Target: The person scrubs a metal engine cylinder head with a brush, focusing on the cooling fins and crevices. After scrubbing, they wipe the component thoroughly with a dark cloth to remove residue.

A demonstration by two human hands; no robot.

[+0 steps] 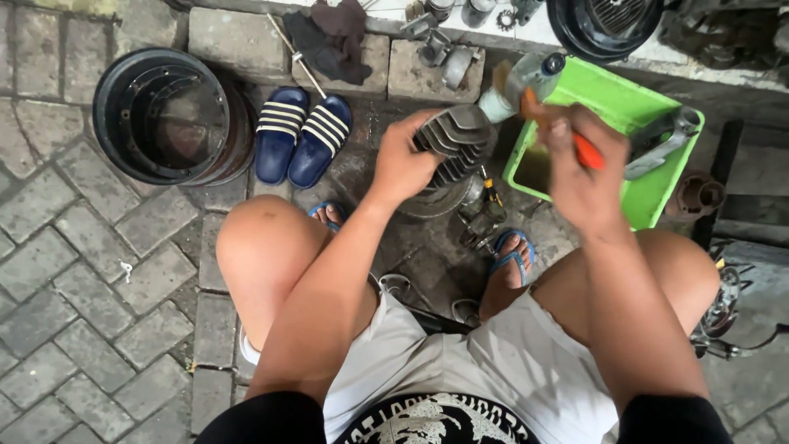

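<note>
The person squats on a paved brick floor (74,271), knees spread, with both arms reaching forward between them. The left hand (403,164) is closed around a dark finned engine cylinder (456,140), gripping it by its near edge and holding it tilted above the ground. The right hand (579,177) is wrapped tightly around an orange-handled tool (585,152), blurred, just right of the cylinder; what kind of tool it is cannot be told. A plastic bottle (526,82) lies across the near left rim of a green tray (657,193), which sits just beyond the right hand. A metal part (657,144) rests inside the tray against its right wall. To the left, a pair of blue striped sandals (300,136) sits beside a black wheel rim (168,115), well apart from the hands. Open paving stretches left of the left knee.
</note>
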